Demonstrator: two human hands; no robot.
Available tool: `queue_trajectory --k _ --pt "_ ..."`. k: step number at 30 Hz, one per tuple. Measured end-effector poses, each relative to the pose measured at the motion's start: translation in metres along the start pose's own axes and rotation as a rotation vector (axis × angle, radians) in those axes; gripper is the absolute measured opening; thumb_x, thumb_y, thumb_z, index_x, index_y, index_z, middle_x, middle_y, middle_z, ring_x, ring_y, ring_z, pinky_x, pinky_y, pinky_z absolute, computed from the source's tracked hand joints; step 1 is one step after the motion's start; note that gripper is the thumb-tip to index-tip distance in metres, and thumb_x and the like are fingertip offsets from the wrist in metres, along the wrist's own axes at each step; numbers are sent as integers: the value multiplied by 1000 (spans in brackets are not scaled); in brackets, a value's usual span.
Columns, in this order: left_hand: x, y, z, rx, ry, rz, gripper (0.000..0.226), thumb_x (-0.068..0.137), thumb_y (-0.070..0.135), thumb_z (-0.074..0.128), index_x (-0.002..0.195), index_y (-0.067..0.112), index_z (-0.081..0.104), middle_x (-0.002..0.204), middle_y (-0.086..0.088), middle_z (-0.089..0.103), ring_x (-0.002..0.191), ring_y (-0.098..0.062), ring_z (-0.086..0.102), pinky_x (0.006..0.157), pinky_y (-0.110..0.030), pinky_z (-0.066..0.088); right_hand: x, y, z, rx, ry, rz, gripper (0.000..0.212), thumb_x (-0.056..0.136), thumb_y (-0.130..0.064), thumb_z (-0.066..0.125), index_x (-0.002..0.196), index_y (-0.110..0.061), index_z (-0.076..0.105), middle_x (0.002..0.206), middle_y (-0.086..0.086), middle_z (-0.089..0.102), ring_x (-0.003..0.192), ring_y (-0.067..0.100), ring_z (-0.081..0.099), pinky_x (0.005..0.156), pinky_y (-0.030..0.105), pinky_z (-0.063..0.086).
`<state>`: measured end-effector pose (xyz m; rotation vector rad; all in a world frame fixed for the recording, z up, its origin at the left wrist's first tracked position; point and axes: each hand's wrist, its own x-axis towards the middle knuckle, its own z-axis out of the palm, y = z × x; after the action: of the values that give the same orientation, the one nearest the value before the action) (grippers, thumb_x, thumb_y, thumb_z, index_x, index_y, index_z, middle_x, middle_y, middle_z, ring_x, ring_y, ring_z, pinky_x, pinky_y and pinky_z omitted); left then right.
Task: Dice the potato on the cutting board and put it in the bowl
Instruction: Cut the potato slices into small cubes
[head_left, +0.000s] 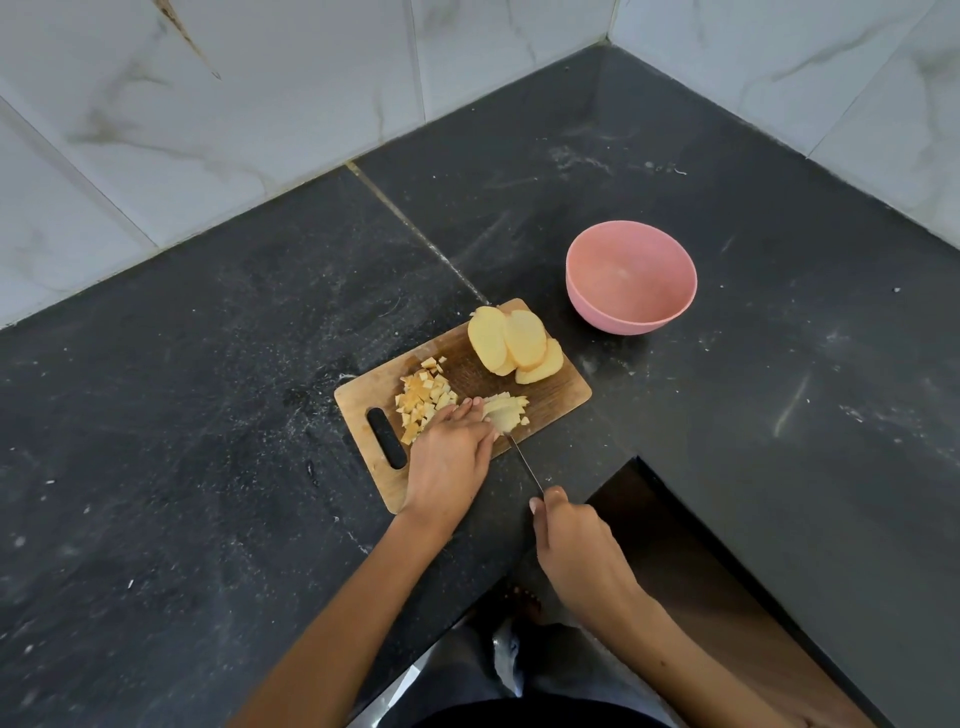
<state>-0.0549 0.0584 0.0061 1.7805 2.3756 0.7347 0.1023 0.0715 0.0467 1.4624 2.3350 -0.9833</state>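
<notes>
The dark speckled stone counter (218, 364) carries a rectangular wooden cutting board (566, 392) with a slotted handle. Beyond its far corner stands a round, matte pink bowl (630, 276). On the board lie overlapping pale potato slices (514, 340) and a heap of small dice (422, 397). The left hand (451, 457) lies palm down, fingers pressing a strip-cut slice (506, 410). The right hand (571, 540) grips a thin-bladed knife (524, 462), its tip at that slice.

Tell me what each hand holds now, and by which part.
The right hand grips the thin steel knife by its handle, which the hand hides. The left hand presses its fingertips on the pale stack of potato strips.
</notes>
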Motion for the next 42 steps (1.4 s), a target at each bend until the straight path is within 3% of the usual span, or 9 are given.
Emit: queue_trajectory --k 3,7,13,19,25,29,33,42 --pt "-4 -8 -1 -14 46 20 15 77 3 75 90 11 76 108 -9 70 107 -23 65 102 -37 36 10 -8 -6 36 50 -12 27 104 -33 28 111 -14 46 79 -2 56 70 15 59 56 25 43" --pt "-7 -13 -4 -41 127 -1 13 77 2 75 87 11 75 101 -8 73 104 -22 66 103 -37 38 31 -23 -9 54 83 -32 30 104 -32 29 111 -10 47 84 4 57 80 24 63 63 34 46" --pt "-1 -17 -1 -39 123 7 16 72 -4 77 78 10 76 93 -5 74 101 -23 68 101 -38 40 47 -39 -4 26 13 10 29 105 -29 29 117 -8 46 98 10 62 90 25 63 75 38 51" --pt "6 -15 -2 -63 113 -12 17 68 -4 78 75 11 77 84 -2 75 94 -19 69 103 -33 38 55 -47 -1 -28 5 74 26 103 -17 37 125 -6 41 114 14 61 102 29 62 76 35 47" --pt "8 -10 -1 -89 121 -55 18 65 -6 80 74 9 76 79 -4 74 91 -21 70 107 -41 31 29 -26 12 -41 20 44 23 105 -27 28 115 -11 42 99 8 64 89 25 66 70 34 49" --pt "6 -11 0 -68 160 -27 17 68 -5 79 76 10 76 81 -4 74 92 -21 70 109 -38 30 7 -9 22 -59 15 2 21 106 -27 26 109 -12 41 87 5 63 79 23 66 60 30 44" --pt "4 -15 -1 -4 195 37 12 75 1 77 79 12 76 84 -1 75 95 -20 70 113 -37 23 7 -5 19 -44 47 -1 22 105 -26 26 108 -11 42 89 7 65 80 25 66 62 33 46" --pt "1 -16 -7 32 197 57 12 73 8 80 82 15 77 91 0 74 108 -24 64 107 -56 27 41 -24 2 -9 31 -16 25 105 -28 30 110 -8 44 95 11 62 83 25 62 64 33 44"
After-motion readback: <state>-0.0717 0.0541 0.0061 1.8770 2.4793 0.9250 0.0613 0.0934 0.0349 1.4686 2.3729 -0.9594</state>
